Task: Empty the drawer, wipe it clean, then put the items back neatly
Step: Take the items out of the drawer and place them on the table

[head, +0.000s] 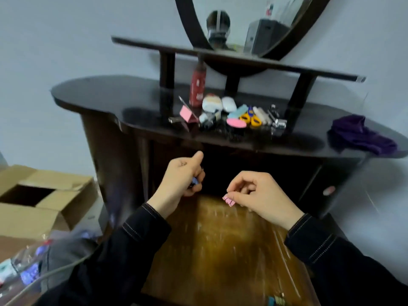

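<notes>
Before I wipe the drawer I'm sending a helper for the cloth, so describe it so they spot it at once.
Find the dark dressing table under the oval mirror. Follow its top to the right end, past the heap of small items in the middle. The cloth lies there alone, crumpled and deep purple, the only soft thing on the top.

Over the pulled-out brown wooden drawer [220, 250], the left hand [183, 177] curled round a small blue object [195, 181], too blurred to identify. The right hand [260, 195] pinched a small pink clip-like piece [228, 200] at its fingertips. On the glossy dark surface [99, 93] behind, a cluster of small items [234, 117] lay beside an upright red bottle [198, 89]. A crumpled purple cloth [362, 138] lay well apart at the right end.
</notes>
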Motion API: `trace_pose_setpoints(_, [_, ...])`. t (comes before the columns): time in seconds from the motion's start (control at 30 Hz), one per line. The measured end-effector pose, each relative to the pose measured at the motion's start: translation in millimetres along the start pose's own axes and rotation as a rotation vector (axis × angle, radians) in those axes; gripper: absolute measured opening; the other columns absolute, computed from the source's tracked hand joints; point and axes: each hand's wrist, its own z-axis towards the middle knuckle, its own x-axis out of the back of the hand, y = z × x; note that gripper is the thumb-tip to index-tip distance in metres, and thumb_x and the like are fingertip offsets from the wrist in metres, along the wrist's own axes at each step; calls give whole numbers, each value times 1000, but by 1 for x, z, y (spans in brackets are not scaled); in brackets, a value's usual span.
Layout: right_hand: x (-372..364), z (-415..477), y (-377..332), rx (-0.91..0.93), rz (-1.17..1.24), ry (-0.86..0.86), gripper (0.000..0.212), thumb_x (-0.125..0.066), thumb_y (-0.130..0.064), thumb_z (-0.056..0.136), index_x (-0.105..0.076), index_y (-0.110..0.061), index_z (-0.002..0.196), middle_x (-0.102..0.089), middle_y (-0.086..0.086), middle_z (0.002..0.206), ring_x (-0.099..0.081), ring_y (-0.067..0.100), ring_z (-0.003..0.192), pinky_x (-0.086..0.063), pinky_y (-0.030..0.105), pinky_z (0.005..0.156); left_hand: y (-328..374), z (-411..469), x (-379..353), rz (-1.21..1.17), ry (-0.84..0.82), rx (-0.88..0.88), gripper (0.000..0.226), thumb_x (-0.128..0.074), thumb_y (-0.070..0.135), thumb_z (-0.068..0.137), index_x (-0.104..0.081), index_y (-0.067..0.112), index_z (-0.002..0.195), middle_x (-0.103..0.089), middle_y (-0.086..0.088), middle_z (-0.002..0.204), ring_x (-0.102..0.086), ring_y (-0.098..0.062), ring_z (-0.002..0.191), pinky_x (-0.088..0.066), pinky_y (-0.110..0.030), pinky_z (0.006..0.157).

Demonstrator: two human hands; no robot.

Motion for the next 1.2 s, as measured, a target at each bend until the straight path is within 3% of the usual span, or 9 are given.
trace_pose_setpoints(0.13, [13, 43, -46, 158, 162, 121, 17, -79, -7, 84, -73, -23, 79, -70, 0, 70, -59, 11, 53, -46, 22, 44, 68, 10, 17, 51, 106, -256, 57, -52, 45, 101, -41, 14, 54, -46, -6, 56, -38, -14, 38, -22, -16, 38])
trace_pose_setpoints(0.23, [15, 78, -65, 168, 273, 190, 14, -78, -2, 83, -73, -15, 81, -71, 1, 69, -60, 13, 52, -46, 22, 42, 93, 24, 25, 286, 224, -448, 63, -49, 42, 102, -42, 3, 54, -43, -11, 46, -39, -14, 38, -30, -22, 42])
trace_pose_setpoints(0.33, [8, 108, -69, 88, 297, 213, 11, -76, -1, 84, -72, -11, 82, -70, 0, 68, -60, 12, 52, -47, 23, 42, 94, 51, 40, 587, 392, -497, 60, -49, 42, 102, -39, 0, 60, -40, -17, 51, -36, -15, 48, -31, -37, 52])
trace_pose_setpoints(0.43, [-3, 128, -67, 25, 274, 225, 8, -75, -3, 86, -72, -10, 83, -71, 7, 73, -62, 12, 52, -49, 24, 44, 87, 76, 55, 814, 475, -472, 53, -48, 40, 103, -34, 14, 58, -40, 2, 55, -35, -11, 49, -27, -31, 53])
trace_pose_setpoints(0.6, [-10, 149, -63, -23, 142, 206, 4, -73, -11, 89, -71, -14, 91, -74, 7, 77, -67, 10, 56, -44, 18, 42, 79, 105, 59, 1064, 288, -505, 40, -48, 42, 101, -52, 23, 66, -52, 6, 72, -52, -8, 62, -34, -25, 56])
trace_pose_setpoints(0.73, [-8, 160, -61, -56, 65, 214, 5, -69, -11, 92, -70, -17, 92, -74, 10, 79, -66, 11, 56, -44, 17, 40, 82, 121, 52, 1141, 175, -486, 30, -47, 35, 102, -65, 27, 79, -50, 10, 86, -54, -6, 73, -38, -23, 62])
trace_pose_setpoints(0.93, [1, 173, -54, -100, 35, 263, 15, -64, -7, 94, -67, -20, 89, -71, 4, 75, -63, 5, 50, -42, 16, 40, 87, 137, 43, 1127, 134, -431, 29, -47, 24, 102, -70, 20, 85, -56, 4, 95, -58, -10, 80, -52, -32, 76])
trace_pose_setpoints(1.13, [10, 166, -45, -44, 219, 198, 10, -76, -10, 87, -73, -19, 89, -73, 4, 75, -62, 6, 51, -44, 17, 42, 88, 118, 43, 885, 89, -480, 32, -56, 25, 99, -62, 40, 71, -62, 17, 74, -60, 0, 66, -40, -11, 60])
trace_pose_setpoints(1.2, [11, 164, -45, -45, 226, 169, 10, -76, -10, 87, -73, -19, 89, -74, 2, 76, -61, 5, 51, -43, 17, 42, 86, 107, 43, 887, 55, -556, 28, -60, 27, 98, -62, 44, 76, -62, 16, 80, -60, 4, 76, -43, -11, 64])
